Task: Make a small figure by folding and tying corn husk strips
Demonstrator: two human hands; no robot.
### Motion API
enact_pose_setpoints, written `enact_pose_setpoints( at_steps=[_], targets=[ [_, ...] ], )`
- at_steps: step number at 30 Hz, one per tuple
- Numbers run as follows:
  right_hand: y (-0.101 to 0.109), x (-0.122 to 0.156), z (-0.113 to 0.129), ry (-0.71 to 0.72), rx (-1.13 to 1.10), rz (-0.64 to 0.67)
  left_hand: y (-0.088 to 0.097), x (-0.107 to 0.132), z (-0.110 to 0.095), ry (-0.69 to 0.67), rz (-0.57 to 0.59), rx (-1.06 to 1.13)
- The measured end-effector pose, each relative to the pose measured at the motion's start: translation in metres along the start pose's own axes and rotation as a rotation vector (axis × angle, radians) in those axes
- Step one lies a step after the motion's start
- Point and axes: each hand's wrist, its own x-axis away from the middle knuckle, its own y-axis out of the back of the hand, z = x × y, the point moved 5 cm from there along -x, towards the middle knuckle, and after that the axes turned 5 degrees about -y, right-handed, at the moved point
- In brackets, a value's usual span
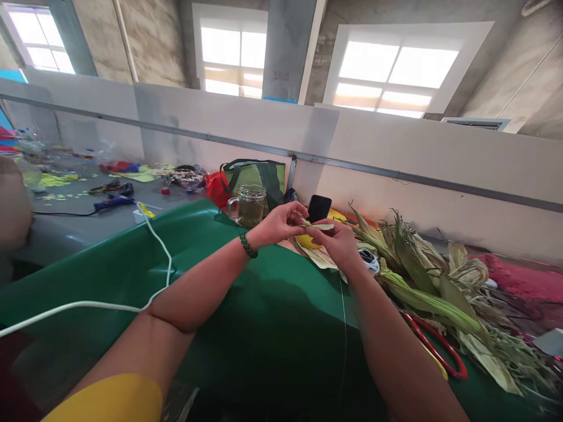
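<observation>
Both hands meet in the middle of the view, raised over the green table cover. Between them is a small strip of pale corn husk. My left hand, with a dark green bead bracelet at the wrist, pinches the strip's left end. My right hand grips it from the right with thumb and fingers. Below and behind the hands lie a broad dry husk and a white ball of thread. Part of a yellow object behind the fingers is hidden.
A heap of corn husks lies right, with red-handled scissors beside it. A glass mug, a phone and a green bag stand behind. A white cord crosses the left side. Someone's arm shows far left.
</observation>
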Motion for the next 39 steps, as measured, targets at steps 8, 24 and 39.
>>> enact_pose_setpoints(
  at_steps=[8, 24, 39],
  targets=[
    [0.003, 0.003, 0.007, 0.132, 0.037, -0.070, -0.003, 0.002, 0.002, 0.011, 0.020, 0.015],
    [0.006, 0.000, -0.003, -0.012, -0.168, -0.066, -0.005, 0.005, -0.007, 0.000, 0.086, 0.021],
    [-0.005, -0.006, -0.014, -0.081, -0.565, -0.056, 0.000, 0.001, 0.019, 0.230, -0.282, 0.409]
  ],
)
